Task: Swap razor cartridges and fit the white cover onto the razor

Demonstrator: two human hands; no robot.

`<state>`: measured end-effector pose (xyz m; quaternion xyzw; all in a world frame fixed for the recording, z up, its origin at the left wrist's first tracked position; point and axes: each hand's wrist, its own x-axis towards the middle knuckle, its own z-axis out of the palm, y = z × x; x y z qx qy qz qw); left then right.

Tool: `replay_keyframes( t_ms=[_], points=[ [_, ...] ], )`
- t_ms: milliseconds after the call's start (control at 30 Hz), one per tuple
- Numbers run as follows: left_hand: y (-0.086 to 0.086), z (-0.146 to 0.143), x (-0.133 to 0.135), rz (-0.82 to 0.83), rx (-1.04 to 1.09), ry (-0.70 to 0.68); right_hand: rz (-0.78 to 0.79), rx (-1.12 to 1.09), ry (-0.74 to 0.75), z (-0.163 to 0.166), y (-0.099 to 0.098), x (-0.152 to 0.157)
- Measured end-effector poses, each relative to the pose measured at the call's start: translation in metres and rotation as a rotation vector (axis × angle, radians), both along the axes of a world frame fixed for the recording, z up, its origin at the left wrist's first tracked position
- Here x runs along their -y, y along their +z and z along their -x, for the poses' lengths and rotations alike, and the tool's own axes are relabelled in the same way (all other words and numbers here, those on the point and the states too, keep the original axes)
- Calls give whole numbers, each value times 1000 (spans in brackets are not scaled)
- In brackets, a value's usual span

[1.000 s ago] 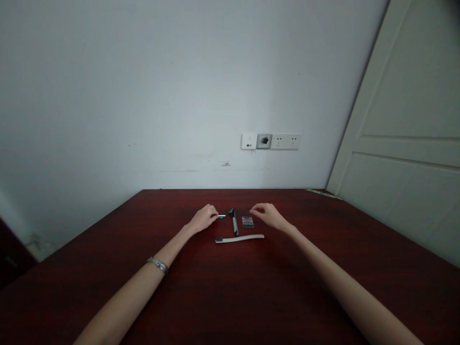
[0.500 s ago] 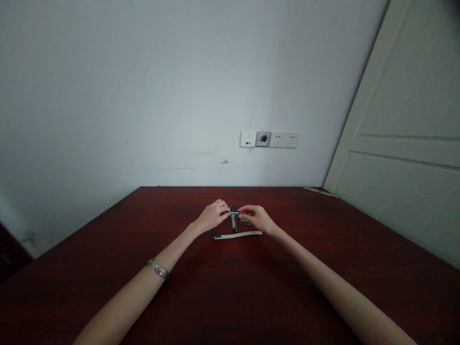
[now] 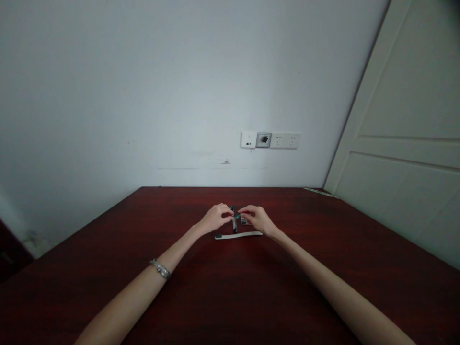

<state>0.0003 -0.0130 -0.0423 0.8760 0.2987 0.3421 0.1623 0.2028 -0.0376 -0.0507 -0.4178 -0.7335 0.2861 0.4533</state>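
Note:
Over the middle of the table, my left hand (image 3: 215, 218) and my right hand (image 3: 258, 218) face each other with fingertips pinched. Between them is a small thin teal-and-dark piece (image 3: 237, 216), held at its right end by my right fingers and at its left end by my left fingers. Just beneath lies a T-shaped razor-like tool (image 3: 235, 224) with a dark end, partly covered by my fingers. A small flat pack (image 3: 245, 221) sits under my right fingers, mostly hidden. Nearer me is a long white strip-like handle (image 3: 239, 235) with a dark left end.
The dark red wooden table (image 3: 230, 287) meets a pale wall (image 3: 197, 96) at its far edge. Sockets and switches (image 3: 270, 140) are set in that wall. A white panelled door (image 3: 402, 143) stands at the right, and a thin pale strip (image 3: 321, 192) lies at the far right corner.
The small teal piece has turned from nearly level to tilted, its right end higher. My left fingers have shifted slightly down and right; my right hand has barely moved.

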Motion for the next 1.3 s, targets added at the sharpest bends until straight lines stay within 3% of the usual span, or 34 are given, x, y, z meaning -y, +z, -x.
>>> replay_keyframes(
  t_ms=[133,267,800,933,1033,1133,1300],
  points=[
    [2,-2,-3,312,162,10,-73,56,-5,-2,6,3],
    [4,-3,-2,470,191,1,-111,77,5,-1,9,5],
    [-2,-11,-3,479,142,-15,-202,186,54,3,10,8],
    [0,-12,0,555,293,31,-238,138,-48,-1,10,5],
    [5,-14,7,685,527,50,-286,120,-120,-3,9,4],
    [9,-18,16,811,723,45,-323,139,-118,0,7,8],
    [11,-24,25,900,859,28,-363,197,-149,9,8,17]
  ],
)
